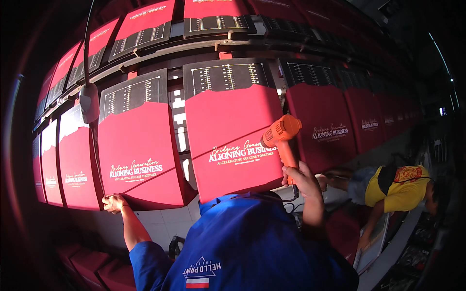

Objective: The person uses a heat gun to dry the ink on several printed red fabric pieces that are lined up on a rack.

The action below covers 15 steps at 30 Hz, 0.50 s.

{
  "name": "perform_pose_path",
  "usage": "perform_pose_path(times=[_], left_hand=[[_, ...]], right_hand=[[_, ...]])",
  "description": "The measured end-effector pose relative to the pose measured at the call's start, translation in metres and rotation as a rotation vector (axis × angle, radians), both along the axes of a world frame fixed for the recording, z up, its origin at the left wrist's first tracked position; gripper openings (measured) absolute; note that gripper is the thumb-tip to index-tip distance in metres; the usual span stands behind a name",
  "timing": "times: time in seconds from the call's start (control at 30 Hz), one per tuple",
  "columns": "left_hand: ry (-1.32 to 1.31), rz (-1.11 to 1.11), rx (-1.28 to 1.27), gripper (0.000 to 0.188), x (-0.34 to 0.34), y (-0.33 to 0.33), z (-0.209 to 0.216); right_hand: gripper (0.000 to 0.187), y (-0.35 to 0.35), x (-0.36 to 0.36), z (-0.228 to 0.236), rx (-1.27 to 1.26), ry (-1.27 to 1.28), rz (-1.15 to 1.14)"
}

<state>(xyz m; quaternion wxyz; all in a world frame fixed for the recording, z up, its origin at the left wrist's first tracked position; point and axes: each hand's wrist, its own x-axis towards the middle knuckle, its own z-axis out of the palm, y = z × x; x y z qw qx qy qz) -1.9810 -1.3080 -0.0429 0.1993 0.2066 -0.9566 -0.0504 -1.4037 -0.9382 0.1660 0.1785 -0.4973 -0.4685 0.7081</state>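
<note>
My right hand is wrapped round the handle of an orange heat gun. The heat gun's body is above the right end of the white and gold print on a red fabric piece, hiding part of the lettering. That fabric lies over a black board with white scale marks. My left hand is closed at the lower left corner of the neighbouring red fabric piece, its fingers curled against the edge. A dark cord hangs below my right hand.
More boards with red fabric stand in rows left, right and behind a rail. A cord with a pale switch box hangs at left. At right, a person in a yellow shirt leans over a pale framed panel. Red stacks sit lower left.
</note>
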Motion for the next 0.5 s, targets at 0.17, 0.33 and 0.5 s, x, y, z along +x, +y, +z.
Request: perform_pose_path(times=[0.17,0.33,0.5], left_hand=[[0.018,0.002,-0.004,0.039,0.003,0.007,0.006],[0.007,-0.010,0.035,0.042,0.007,0.007,0.012],[-0.005,-0.013,0.011,0.041,0.004,0.006,0.006]], right_hand=[[0.027,-0.002,-0.005,0.001,0.016,0.012,0.053],[0.028,-0.008,-0.011,-0.006,0.070,-0.031,0.074],[0.015,-0.008,-0.016,0.002,-0.004,0.015,0.052]])
